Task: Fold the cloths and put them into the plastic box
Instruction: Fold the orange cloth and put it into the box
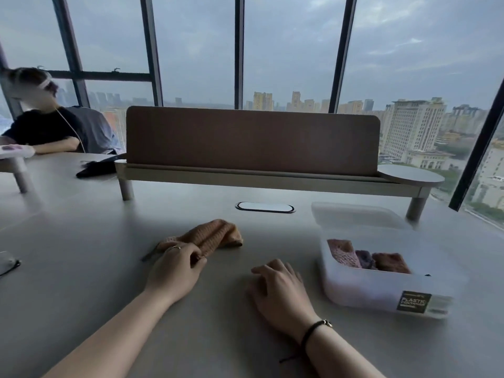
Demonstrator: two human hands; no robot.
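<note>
The plastic box (381, 279) stands open on the table (81, 268) and serves as the reference point. Its lid (357, 215) lies just behind it. Three folded cloths, pink (342, 253), purple (365, 259) and brown (391, 263), sit inside it.

The orange cloth (210, 234) lies crumpled on the table, well to the left of the box. The left hand (176, 268) pinches the near edge of this cloth between curled fingers. The right hand (278, 290) rests on the table between the cloth and the box, fingers loosely bent, holding nothing.

Risks, as judged from this state:
- A one-handed pinch is likely to drag the cloth bunched rather than spread it, giving an uneven fold.
- The box already appears well filled; a bulky fold may not seat beside the brown cloth.
- A sweep of the right arm toward the box could shift it.
</note>
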